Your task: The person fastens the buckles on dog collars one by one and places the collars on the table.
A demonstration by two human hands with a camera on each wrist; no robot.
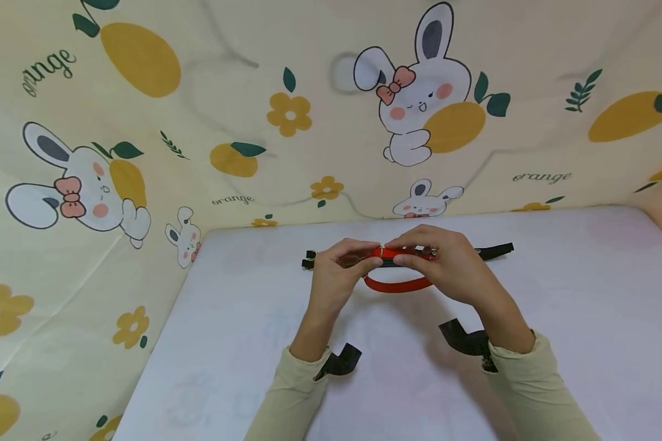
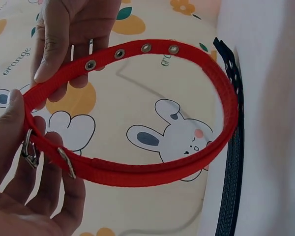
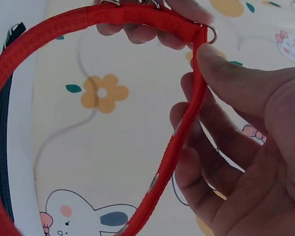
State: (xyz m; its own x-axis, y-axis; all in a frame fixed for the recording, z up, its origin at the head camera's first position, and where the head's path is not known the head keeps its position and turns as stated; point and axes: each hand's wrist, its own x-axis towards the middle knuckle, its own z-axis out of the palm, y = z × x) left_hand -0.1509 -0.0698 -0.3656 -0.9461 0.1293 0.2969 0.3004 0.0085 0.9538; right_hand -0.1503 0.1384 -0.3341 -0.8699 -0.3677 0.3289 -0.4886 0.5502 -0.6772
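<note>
The word "orange" repeats across the far backdrop (image 1: 320,156) — left hand (image 1: 334,275) and right hand (image 1: 456,263) both pinch the red collar (image 1: 398,286), a black strap (image 1: 496,251) lying beyond.

Extended fwd at 2 forearms (image 1: 535,380); pinching w/ L hand (image 1: 335,280) & R hand (image 1: 456,266), w/ thumbs (image 3: 231,81) opp. fingers (image 3: 189,169).

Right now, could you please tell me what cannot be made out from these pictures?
Head view: parts of the black strap, hidden behind the left hand and right hand.
Left wrist view: the rest of the black strap, cut off by the bottom edge.
Right wrist view: part of the red strap, cut off by the left edge.
</note>
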